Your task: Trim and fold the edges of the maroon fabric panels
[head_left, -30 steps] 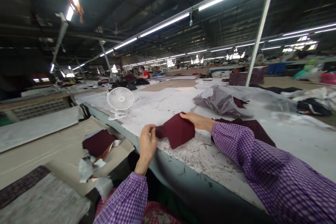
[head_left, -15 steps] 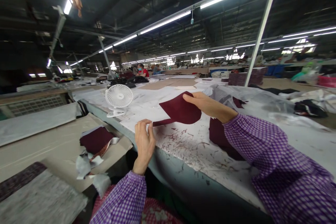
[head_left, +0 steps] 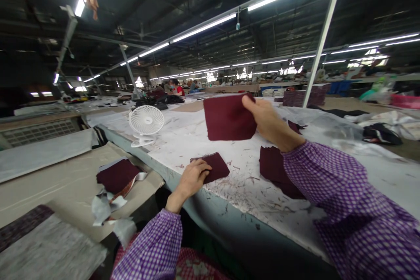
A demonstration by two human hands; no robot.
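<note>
The right hand (head_left: 271, 122) is blurred, its fingers mostly hidden behind the upper cloth (head_left: 226, 118); the left hand (head_left: 194, 179) covers one end of the lower cloth (head_left: 218, 167). Both are plain maroon: the upper, broad and four-sided, is raised above the table (head_left: 177, 138); the lower lies on it, toward six o'clock. The right hand pinches the upper's right edge, thumb in front. The left rests palm down, fingers bent and close; whether it pinches cannot be told.

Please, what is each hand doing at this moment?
Left hand: on small maroon piece.
Right hand: closed, holding larger maroon piece.
</note>
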